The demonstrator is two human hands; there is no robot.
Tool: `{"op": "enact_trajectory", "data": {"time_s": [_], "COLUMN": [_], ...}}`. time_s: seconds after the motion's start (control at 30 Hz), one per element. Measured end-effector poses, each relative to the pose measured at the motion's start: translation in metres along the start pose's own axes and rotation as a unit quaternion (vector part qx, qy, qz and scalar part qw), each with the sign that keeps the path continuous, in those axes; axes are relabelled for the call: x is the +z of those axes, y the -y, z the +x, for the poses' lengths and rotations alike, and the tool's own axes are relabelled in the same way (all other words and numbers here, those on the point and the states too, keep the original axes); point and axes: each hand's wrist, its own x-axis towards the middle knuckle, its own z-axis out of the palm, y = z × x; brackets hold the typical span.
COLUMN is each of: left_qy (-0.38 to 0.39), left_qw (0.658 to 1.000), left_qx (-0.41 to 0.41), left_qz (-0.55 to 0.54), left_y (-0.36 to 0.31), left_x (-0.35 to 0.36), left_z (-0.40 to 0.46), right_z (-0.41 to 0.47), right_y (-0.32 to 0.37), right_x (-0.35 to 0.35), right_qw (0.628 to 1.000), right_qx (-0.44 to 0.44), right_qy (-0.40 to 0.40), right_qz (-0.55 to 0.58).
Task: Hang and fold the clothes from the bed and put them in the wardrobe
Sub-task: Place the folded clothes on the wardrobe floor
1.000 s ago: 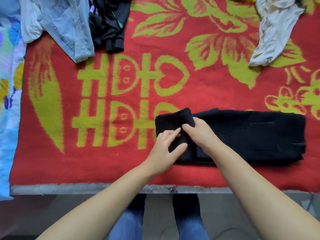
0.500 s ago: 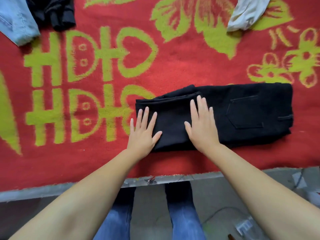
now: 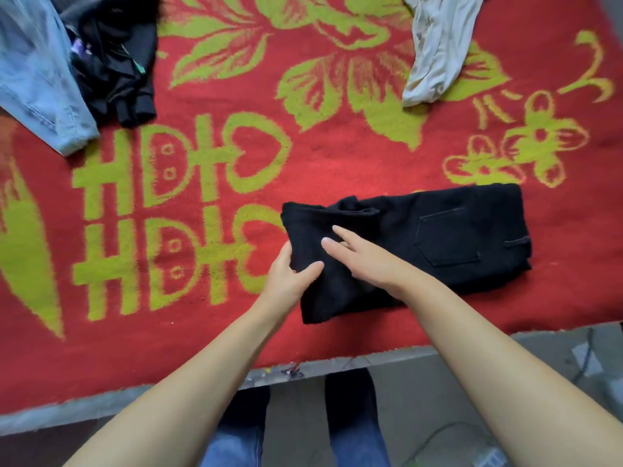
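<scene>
Gripping the black trousers' folded end for the next fold

Half a second ago both palms were pressing flat; now my left hand point(image 3: 291, 276) is pinching the left edge of the black trousers point(image 3: 438, 237), thumb on top, fingers tucked under, while my right hand point(image 3: 364, 256) is lying straight-fingered on the cloth just right of it. The trousers are sitting at the near edge of the red blanket point(image 3: 209, 332), half-folded, pocket showing right.

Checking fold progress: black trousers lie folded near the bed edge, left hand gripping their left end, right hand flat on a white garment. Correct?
Not quite. In the head view the right hand lies flat on the black trousers, beside the left hand. The white garment lies untouched, farther back.
</scene>
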Motion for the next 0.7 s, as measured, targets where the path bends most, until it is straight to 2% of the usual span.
{"op": "enact_trajectory", "data": {"time_s": [0.07, 0.13, 0.23, 0.3, 0.4, 0.57, 0.6, 0.7], "left_qy": [0.095, 0.165, 0.226, 0.204, 0.118, 0.152, 0.160, 0.169], "left_qw": [0.990, 0.964, 0.912, 0.877, 0.791, 0.672, 0.661, 0.657], "left_qx": [0.045, 0.094, 0.179, 0.208, 0.207, 0.187, 0.191, 0.189], "left_qz": [0.092, 0.185, 0.292, 0.382, 0.563, 0.700, 0.708, 0.710], "left_y": [-0.017, -0.027, -0.031, -0.020, 0.003, 0.040, 0.046, 0.058], "left_x": [0.024, 0.050, 0.092, 0.118, 0.145, 0.164, 0.166, 0.172], "left_z": [-0.010, -0.013, -0.008, 0.005, 0.040, 0.100, 0.106, 0.115], "right_z": [-0.019, -0.031, -0.043, -0.048, -0.047, -0.018, -0.010, 0.012], "right_y": [0.013, 0.012, -0.005, -0.024, -0.063, -0.137, -0.149, -0.176], "right_x": [-0.010, -0.034, -0.090, -0.135, -0.200, -0.241, -0.237, -0.215], "right_qw": [0.999, 0.987, 0.958, 0.946, 0.933, 0.900, 0.885, 0.838], "right_qx": [-0.040, -0.068, -0.053, -0.032, 0.016, 0.097, 0.109, 0.135], "right_qy": [-0.032, -0.134, -0.268, -0.305, -0.333, -0.406, -0.434, -0.482], "right_qz": [-0.003, -0.050, -0.083, -0.101, -0.137, -0.126, -0.129, -0.218]}}
